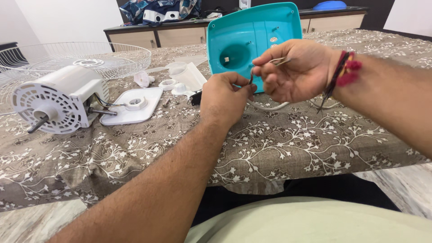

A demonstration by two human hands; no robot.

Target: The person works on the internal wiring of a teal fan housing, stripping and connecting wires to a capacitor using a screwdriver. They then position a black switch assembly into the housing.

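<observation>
The right hand [294,69] pinches thin bare wire ends [280,60] in a closed grip, and the left hand [225,96] pinches the white cable [265,107] just below. I think both pinches should stay close together, so the strands do not bend. Behind stands a teal housing [254,36]; a white motor [60,99] lies well left on the surface [292,139].

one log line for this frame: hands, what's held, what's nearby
left hand: pinches wire | right hand: pinches wire ends | behind: teal housing | table left: fan motor
</observation>
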